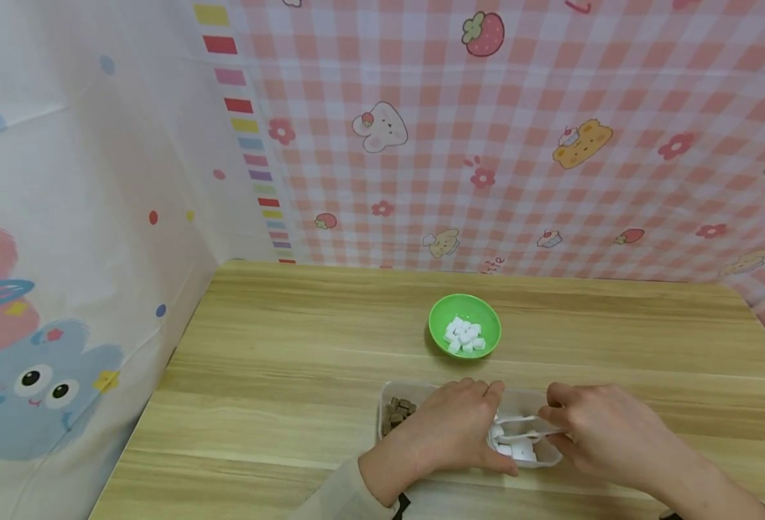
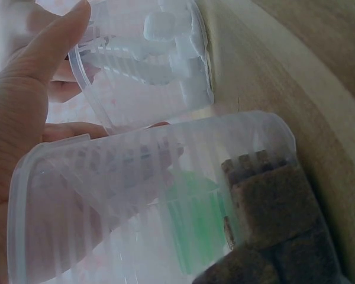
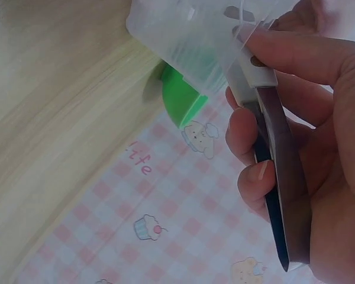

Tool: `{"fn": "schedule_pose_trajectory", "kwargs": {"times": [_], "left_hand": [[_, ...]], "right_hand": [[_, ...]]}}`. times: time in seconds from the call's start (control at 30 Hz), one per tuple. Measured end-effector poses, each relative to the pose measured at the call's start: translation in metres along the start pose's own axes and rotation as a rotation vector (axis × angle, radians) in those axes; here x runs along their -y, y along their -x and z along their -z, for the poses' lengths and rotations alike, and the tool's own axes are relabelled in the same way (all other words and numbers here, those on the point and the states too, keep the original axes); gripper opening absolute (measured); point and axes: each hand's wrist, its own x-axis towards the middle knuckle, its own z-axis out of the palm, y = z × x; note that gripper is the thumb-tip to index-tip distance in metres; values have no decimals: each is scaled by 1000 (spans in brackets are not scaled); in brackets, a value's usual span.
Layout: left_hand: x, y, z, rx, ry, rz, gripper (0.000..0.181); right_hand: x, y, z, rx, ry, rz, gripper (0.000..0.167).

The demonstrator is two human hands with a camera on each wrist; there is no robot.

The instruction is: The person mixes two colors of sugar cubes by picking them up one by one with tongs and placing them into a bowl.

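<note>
My left hand [image 1: 443, 426] reaches across the middle of the clear plastic containers, its thumb at the near side and its fingers at the far side, holding the right-hand container [image 2: 89, 89] by its rim. Several white cubes [image 1: 523, 451] lie in that container. My right hand [image 1: 616, 433] grips tweezers [image 3: 293, 189] with white tips, which point down into this container among the cubes. Whether the tips pinch a cube, I cannot tell. Brown cubes [image 1: 399, 412] fill the bottom of the left-hand container [image 2: 65, 171], beside my left wrist.
Beyond the containers stands a green bowl [image 1: 443, 308] with a small pile of white cubes [image 1: 465, 336]. Everything rests on a wood-grain table [image 1: 278, 375]. A pink checked cloth [image 1: 519, 94] hangs behind it, and a white printed cloth [image 1: 96, 173] hangs at the left.
</note>
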Motion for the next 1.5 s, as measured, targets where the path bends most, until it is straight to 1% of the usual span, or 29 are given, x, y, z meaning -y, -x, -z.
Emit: {"fn": "schedule_pose_trajectory", "kwargs": {"times": [0.13, 0.27, 0.37, 0.47, 0.57, 0.7, 0.9, 1.07, 1.2, 1.3, 1.5], "left_hand": [[0, 0, 0, -2, 2, -3, 96], [0, 1, 0, -2, -3, -6, 97], [0, 1, -1, -10, -13, -7, 98], [-1, 1, -1, -24, -27, -6, 97], [-1, 0, -1, -32, -29, -8, 94], [-2, 0, 0, -33, -26, -14, 93], [-1, -1, 1, -39, -37, -25, 91], [0, -1, 2, -33, -28, -22, 89], [0, -1, 3, -28, -21, -14, 91], [-1, -1, 3, -24, -17, -10, 92], [-2, 0, 2, -29, -16, -17, 90]], "right_hand": [[2, -1, 0, -21, 28, 22, 29], [6, -3, 0, -62, 69, 76, 30], [11, -4, 0, -82, 113, 102, 30], [14, -5, 1, -66, 167, 95, 31], [14, -5, 3, -39, 195, 81, 33], [14, -5, 4, -30, 193, 77, 34], [19, -9, 4, -22, 201, 83, 26], [24, -12, 6, 32, 236, 70, 22], [27, -12, 6, 53, 272, 64, 21], [27, -11, 6, 53, 272, 52, 20], [27, -9, 5, 86, 262, 58, 18]]}}
